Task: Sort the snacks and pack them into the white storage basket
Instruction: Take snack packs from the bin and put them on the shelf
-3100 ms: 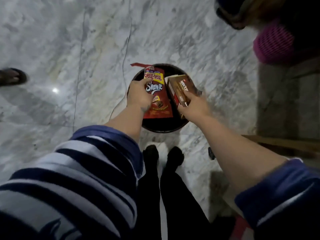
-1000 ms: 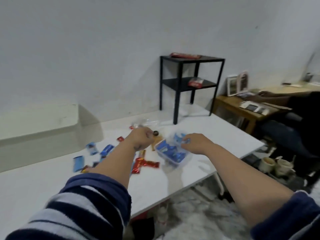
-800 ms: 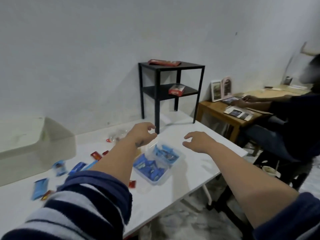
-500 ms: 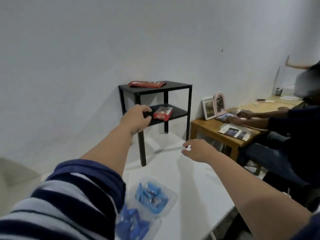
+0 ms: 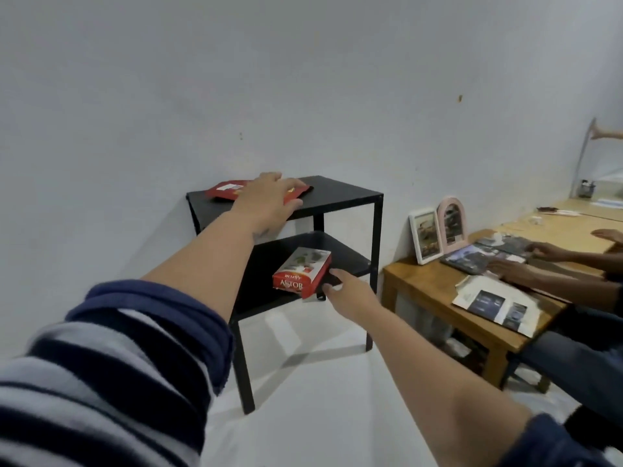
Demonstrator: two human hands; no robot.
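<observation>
Right hand point(image 5: 347, 291): fingers loosely spread, tips touching the red Astor box point(image 5: 302, 274) on the lower shelf point(image 5: 350, 261); advised to close round its near end.
Left hand point(image 5: 268, 205): fingers flat and wide over the red packet point(image 5: 225, 191) on the black stand point(image 5: 340, 193); slide it to the edge, then pinch.
0.5 s earlier: both hands short of these snacks.
White storage basket: not in view.

A plain pale wall point(image 5: 303, 79) fills most of the view, marked by a few small specks. Against it stands a black two-tier shelf point(image 5: 340, 193) on a white desk point(image 5: 320, 416). Right of the shelf sits a lower wooden table point(image 5: 438, 298), with two small picture frames point(image 5: 425, 235) leaning at the wall. The light is dim and even.
</observation>
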